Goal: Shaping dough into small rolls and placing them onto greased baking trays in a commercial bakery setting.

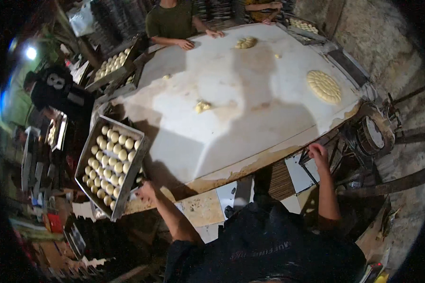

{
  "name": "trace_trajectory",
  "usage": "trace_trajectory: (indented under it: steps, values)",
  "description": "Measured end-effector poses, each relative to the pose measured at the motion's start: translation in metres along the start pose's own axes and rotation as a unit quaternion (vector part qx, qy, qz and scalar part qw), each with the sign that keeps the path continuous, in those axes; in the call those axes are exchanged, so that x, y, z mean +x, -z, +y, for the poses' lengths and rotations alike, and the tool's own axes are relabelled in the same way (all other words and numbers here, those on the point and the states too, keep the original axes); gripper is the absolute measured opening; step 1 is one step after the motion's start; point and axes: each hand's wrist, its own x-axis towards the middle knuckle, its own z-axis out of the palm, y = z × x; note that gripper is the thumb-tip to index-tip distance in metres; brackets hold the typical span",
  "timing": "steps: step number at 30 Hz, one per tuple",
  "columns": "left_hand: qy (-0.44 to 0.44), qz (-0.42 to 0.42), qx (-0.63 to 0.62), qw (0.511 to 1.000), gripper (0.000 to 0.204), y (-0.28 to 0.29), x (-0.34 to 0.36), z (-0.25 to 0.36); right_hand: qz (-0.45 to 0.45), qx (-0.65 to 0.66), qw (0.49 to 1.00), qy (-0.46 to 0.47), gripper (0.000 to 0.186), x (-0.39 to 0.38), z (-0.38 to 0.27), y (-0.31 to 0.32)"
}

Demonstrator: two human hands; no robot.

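At the left a rectangular tray (82, 160) holds rows of round, pale dough balls (112, 161). It sits at the table's left end. My left hand (147, 192) is beside the tray's near right side; its fingers are too blurred to show whether they grip the edge. Out to the right, my right hand (318, 153) hovers by the table's near edge, its fingers curled in and nothing visible in them. Between and beyond my hands spreads the large pale worktable (212, 146). A small lump of dough (202, 106) lies near its middle.
Flattened, scored dough rounds lie at the right (323, 87) and far side (246, 43). Across the table a person (172, 23) rests both hands on it; another stands farther right. A person in black (61, 94) bends at the left. More dough-ball trays (112, 65) stand behind.
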Motion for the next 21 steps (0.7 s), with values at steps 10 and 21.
trace_trajectory:
  steps: [10,21]
  values:
    - [-0.101,0.559,0.034,0.823,0.083,-0.02,0.09,-0.097,0.096,-0.001,0.995,-0.029,0.014,0.123,0.041,0.003]
    - [-0.632,-0.292,-0.244,0.675,0.025,-0.06,-0.446,0.16,0.196,-0.052,0.968,0.148,0.016,0.285,0.057,0.019]
